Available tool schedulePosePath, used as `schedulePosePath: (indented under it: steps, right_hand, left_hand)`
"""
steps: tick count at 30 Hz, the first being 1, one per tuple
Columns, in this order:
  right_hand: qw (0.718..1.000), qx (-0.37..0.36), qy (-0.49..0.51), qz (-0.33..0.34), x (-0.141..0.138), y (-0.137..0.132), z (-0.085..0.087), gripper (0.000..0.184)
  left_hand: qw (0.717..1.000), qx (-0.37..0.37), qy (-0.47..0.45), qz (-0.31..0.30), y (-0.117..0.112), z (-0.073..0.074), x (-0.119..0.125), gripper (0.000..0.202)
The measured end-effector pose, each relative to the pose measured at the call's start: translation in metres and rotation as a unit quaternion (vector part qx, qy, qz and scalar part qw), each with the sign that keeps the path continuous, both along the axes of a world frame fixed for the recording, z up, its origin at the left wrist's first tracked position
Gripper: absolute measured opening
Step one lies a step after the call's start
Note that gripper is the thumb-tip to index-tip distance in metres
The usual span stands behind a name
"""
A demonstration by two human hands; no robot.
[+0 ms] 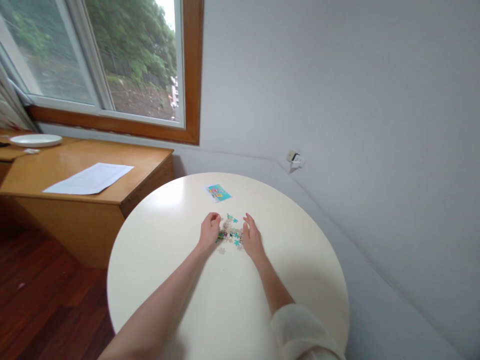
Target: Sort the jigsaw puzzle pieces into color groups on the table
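A small heap of jigsaw puzzle pieces (231,233), some teal and printed, others showing pale grey backs, lies near the middle of the round white table (161,275). At the heap's left edge is my left hand (210,229), its fingers curled in toward the thumb; whatever they may hold is hidden. My right hand (252,237) rests at the right edge of the heap, thumb and fingers apart, with no piece visible in its grasp. Beyond both hands lies a colourful picture card (218,193) with a teal background. One loose grey piece (222,250) sits just in front of the heap.
A wooden desk (146,155) stands to the left, bearing a white sheet of paper (92,178) and a white plate (35,140). A wall socket with a plug (295,159) is on the wall behind the table. Above the desk is a wood-framed window (192,75).
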State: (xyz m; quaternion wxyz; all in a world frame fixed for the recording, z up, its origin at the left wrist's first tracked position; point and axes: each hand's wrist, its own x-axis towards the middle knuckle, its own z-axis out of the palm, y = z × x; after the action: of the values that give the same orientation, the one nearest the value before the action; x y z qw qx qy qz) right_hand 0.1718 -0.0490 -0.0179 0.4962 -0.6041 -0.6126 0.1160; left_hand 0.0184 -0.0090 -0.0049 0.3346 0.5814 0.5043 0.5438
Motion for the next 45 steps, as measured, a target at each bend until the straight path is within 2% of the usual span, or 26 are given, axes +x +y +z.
schedulePosePath:
  steps: [4,7,8,10,12,14,16,19,24,28,36,40,45]
  right_hand:
    - [0.99,-0.034,0.096,-0.097,0.009,0.007,-0.003,0.052]
    - [0.985,-0.042,0.106,-0.132,0.015,-0.002,-0.004,0.055]
    - [0.986,-0.049,0.085,-0.133,0.016,-0.008,-0.005,0.056]
    - [0.992,-0.059,0.001,-0.114,0.015,-0.025,-0.009,0.059]
    - [0.987,-0.069,-0.102,-0.101,0.013,-0.042,-0.011,0.067]
    - [0.975,-0.102,-0.173,-0.098,0.008,-0.054,-0.011,0.082]
    - [0.963,-0.14,-0.211,-0.094,0.004,-0.058,-0.008,0.091]
    - [0.947,-0.177,-0.255,-0.079,0.001,-0.052,0.002,0.094]
    - [0.934,-0.212,-0.284,-0.052,0.004,-0.03,0.012,0.091]
    - [0.934,-0.199,-0.297,-0.012,0.006,-0.012,0.012,0.079]
    - [0.927,-0.171,-0.327,0.069,0.001,0.013,0.016,0.056]
    - [0.927,-0.156,-0.322,0.113,0.0,0.011,0.02,0.049]
    - [0.939,-0.114,-0.295,0.137,-0.001,0.001,0.023,0.039]
  left_hand:
    - [0.998,-0.009,0.049,-0.028,-0.002,0.002,-0.002,0.028]
    - [0.984,0.023,0.148,-0.097,-0.016,0.002,-0.012,0.058]
    - [0.973,0.042,0.196,-0.115,-0.023,0.001,-0.017,0.072]
    - [0.932,0.087,0.315,-0.156,-0.038,-0.002,-0.029,0.101]
    - [0.893,0.101,0.403,-0.174,-0.051,-0.005,-0.04,0.112]
    - [0.881,0.077,0.443,-0.149,-0.056,-0.006,-0.046,0.117]
    - [0.873,0.061,0.463,-0.139,-0.051,-0.005,-0.046,0.117]
    - [0.868,0.048,0.477,-0.131,-0.032,-0.002,-0.041,0.114]
    - [0.843,0.074,0.493,-0.201,0.009,0.0,-0.031,0.107]
    - [0.834,0.089,0.491,-0.236,0.028,0.001,-0.023,0.105]
    - [0.839,0.095,0.46,-0.274,0.032,0.001,-0.02,0.09]
    - [0.846,0.108,0.434,-0.289,0.031,0.003,-0.02,0.087]
    - [0.851,0.149,0.402,-0.303,0.023,0.007,-0.02,0.077]
